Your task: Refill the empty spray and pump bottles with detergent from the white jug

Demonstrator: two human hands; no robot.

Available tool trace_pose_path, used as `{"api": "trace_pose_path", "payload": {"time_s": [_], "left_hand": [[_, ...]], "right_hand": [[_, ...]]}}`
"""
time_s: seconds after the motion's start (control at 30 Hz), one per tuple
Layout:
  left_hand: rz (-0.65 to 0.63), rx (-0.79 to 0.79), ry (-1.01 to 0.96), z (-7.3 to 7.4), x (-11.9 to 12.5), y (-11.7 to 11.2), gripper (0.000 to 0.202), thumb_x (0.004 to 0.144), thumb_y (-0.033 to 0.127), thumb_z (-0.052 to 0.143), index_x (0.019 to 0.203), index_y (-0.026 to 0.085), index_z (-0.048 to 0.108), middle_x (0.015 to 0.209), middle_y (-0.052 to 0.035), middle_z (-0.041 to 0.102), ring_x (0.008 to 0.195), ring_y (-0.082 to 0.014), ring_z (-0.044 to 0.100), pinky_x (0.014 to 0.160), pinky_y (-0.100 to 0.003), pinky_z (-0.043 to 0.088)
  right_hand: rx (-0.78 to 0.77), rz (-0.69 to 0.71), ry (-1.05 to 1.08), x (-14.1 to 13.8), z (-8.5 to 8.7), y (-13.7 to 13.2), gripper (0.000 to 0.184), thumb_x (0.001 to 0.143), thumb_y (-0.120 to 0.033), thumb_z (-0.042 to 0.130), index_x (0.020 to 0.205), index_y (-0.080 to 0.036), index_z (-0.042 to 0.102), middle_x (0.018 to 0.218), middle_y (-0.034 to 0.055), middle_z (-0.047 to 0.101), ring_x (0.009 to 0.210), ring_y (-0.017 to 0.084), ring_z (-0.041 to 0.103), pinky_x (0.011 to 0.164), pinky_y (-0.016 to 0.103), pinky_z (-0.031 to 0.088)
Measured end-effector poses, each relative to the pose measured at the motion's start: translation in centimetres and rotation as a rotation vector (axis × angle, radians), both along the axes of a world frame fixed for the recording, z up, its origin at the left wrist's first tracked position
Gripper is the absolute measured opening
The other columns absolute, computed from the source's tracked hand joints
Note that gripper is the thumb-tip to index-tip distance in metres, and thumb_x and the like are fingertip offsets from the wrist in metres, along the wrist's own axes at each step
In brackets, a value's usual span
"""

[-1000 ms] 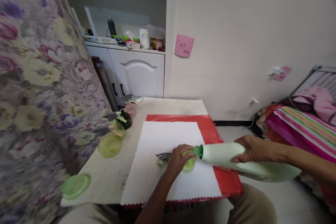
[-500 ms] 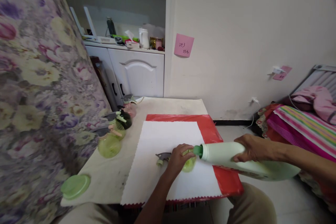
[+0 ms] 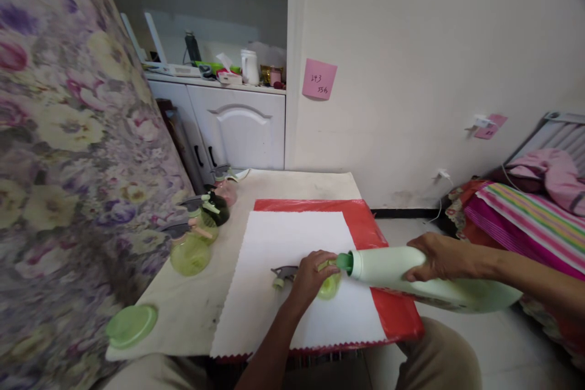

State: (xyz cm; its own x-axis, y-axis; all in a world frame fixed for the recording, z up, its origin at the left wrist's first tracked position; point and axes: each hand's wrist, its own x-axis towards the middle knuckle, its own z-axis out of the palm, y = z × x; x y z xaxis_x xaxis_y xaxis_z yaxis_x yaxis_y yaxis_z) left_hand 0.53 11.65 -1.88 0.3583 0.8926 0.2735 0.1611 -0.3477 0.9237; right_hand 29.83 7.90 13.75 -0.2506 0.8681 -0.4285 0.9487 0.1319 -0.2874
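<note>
My right hand (image 3: 441, 258) grips a large pale green detergent bottle (image 3: 411, 277), tipped on its side with its green neck (image 3: 345, 262) against the mouth of a small yellow-green spray bottle (image 3: 329, 286). My left hand (image 3: 311, 277) is wrapped round that small bottle, which stands on a white cloth (image 3: 297, 280) over a red sheet (image 3: 370, 228). A grey spray trigger head (image 3: 282, 273) lies on the cloth just left of my left hand.
Three spray bottles (image 3: 201, 225) stand along the table's left edge beside a flowered mattress (image 3: 68, 152). A green lid (image 3: 131, 325) lies at the near left corner. A white cabinet (image 3: 228, 122) is behind, and striped bedding (image 3: 525, 213) is on the right.
</note>
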Motion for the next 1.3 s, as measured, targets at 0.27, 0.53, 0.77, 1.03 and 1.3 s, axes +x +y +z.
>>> {"api": "trace_pose_path", "payload": {"time_s": [0.27,0.53,0.77,1.03,1.3], "left_hand": [[-0.005,-0.008,0.002,0.16,0.05,0.00,0.021,0.075,0.028,0.068,0.095,0.023,0.074,0.094,-0.0055,0.072,0.092,-0.0231,0.064,0.086,-0.033,0.047],[-0.006,0.001,-0.001,0.07,0.01,0.02,0.021,0.076,0.029,0.068,0.095,0.023,0.074,0.094,-0.0053,0.072,0.092,-0.0233,0.064,0.085,-0.033,0.047],[-0.002,-0.004,0.009,-0.09,0.06,0.09,0.021,0.075,0.028,0.069,0.095,0.024,0.073,0.094,-0.0049,0.072,0.093,-0.0228,0.064,0.085,-0.032,0.047],[0.001,-0.001,0.018,-0.08,0.09,0.10,0.020,0.075,0.026,0.069,0.095,0.024,0.074,0.094,-0.0047,0.073,0.093,-0.0231,0.064,0.086,-0.032,0.047],[0.005,0.003,0.013,-0.31,0.12,0.15,0.021,0.076,0.027,0.068,0.096,0.023,0.073,0.095,-0.0054,0.072,0.093,-0.0233,0.064,0.086,-0.032,0.046]], "right_hand": [[-0.020,0.014,0.062,0.35,-0.36,0.17,0.031,0.072,-0.051,0.065,0.080,-0.021,0.063,0.065,0.0003,0.064,0.052,0.013,0.054,0.045,0.022,0.036],[-0.015,0.023,0.060,0.35,-0.15,0.15,0.032,0.071,-0.051,0.065,0.081,-0.021,0.064,0.065,0.0006,0.064,0.054,0.013,0.054,0.045,0.022,0.035],[-0.009,0.019,0.042,-0.08,0.17,0.09,0.029,0.071,-0.049,0.066,0.079,-0.021,0.064,0.064,0.0004,0.064,0.053,0.014,0.054,0.045,0.022,0.034],[-0.004,0.017,0.041,-0.17,0.31,0.11,0.029,0.070,-0.048,0.067,0.080,-0.022,0.065,0.066,0.0010,0.066,0.057,0.015,0.057,0.047,0.023,0.036],[-0.014,0.000,0.035,-0.22,0.35,0.13,0.027,0.069,-0.045,0.069,0.079,-0.021,0.064,0.066,0.0009,0.065,0.056,0.015,0.056,0.047,0.023,0.036]]}}
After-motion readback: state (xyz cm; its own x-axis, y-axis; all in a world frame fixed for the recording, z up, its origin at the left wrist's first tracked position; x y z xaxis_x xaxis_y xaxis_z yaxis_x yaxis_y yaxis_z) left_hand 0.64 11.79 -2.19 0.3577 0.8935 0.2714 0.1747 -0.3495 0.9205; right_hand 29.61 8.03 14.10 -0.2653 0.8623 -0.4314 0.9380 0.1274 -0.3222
